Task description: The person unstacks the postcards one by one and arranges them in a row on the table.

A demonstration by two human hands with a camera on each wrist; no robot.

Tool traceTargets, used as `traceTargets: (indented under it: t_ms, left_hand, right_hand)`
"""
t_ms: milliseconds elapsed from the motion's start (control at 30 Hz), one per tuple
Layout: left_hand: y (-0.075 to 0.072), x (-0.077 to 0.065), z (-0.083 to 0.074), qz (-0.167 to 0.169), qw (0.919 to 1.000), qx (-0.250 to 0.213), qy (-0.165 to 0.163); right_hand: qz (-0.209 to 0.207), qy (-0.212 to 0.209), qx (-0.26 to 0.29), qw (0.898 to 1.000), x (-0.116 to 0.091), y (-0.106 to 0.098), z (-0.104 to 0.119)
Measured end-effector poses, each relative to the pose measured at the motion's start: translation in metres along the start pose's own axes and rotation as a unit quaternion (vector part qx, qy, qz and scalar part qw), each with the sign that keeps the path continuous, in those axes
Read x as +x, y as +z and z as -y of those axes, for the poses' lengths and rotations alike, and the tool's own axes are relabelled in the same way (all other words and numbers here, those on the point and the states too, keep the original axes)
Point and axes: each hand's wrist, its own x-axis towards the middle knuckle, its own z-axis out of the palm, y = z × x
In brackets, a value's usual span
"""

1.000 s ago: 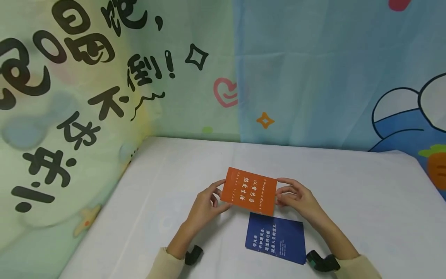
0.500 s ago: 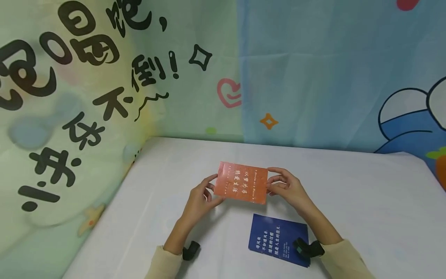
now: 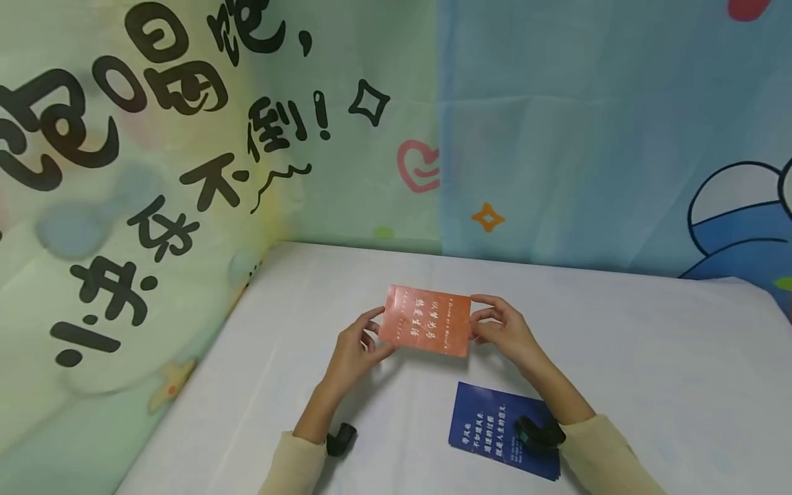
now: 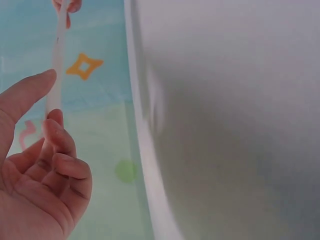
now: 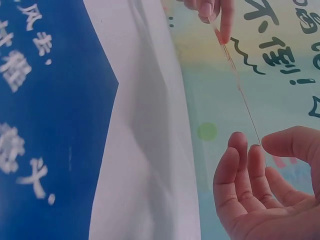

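An orange card [image 3: 427, 320] with white lettering is held up above the table between both hands. My left hand [image 3: 353, 354] pinches its left edge between thumb and fingers. On the opposite edge, my right hand [image 3: 504, 331] grips it with thumb and fingertips. Both wrist views catch the card nearly edge-on, as a pale strip [image 4: 55, 92] in the left and a thin line [image 5: 239, 87] in the right. Nearer the person lies a dark blue card [image 3: 485, 423] with white writing, apparently stacked on others; the right wrist's black device hides part of it.
A white cloth covers the table [image 3: 346, 275]. Printed curtains [image 3: 557, 124] hang along the back and left sides. Black devices [image 3: 342, 440] are worn at both wrists, near the beige sleeves [image 3: 297, 464].
Both hands have carried the orange card away from the blue card, up and to the left, and levelled it somewhat. The right wrist now overlaps the blue card. The head view has turned slightly left.
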Motion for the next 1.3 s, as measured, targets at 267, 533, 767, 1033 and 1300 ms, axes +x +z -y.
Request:
traceTargets:
  t_ms: [267,533,767,1033,1300]
  left_hand:
    - [-0.010,0.003,0.011,-0.005,0.9994,-0.001,-0.034]
    - [-0.018,0.004,0.016,-0.019,0.9979,0.006,-0.061]
    - [-0.023,0.004,0.023,-0.008,0.9966,0.026,-0.078]
    - [-0.028,0.004,0.032,0.006,0.9923,0.065,-0.105]
    - [-0.031,0.003,0.041,-0.014,0.9852,0.114,-0.127]
  right_hand:
    - [0.013,-0.001,-0.003,1.000,0.015,0.013,0.000]
    - [0.048,-0.005,-0.013,0.999,0.031,0.023,-0.005]
    - [0.069,-0.013,-0.018,0.997,0.041,0.031,-0.008]
    - [0.073,0.014,-0.037,0.997,0.053,0.046,-0.018]
    - [0.066,0.017,-0.061,0.996,0.065,0.064,-0.025]
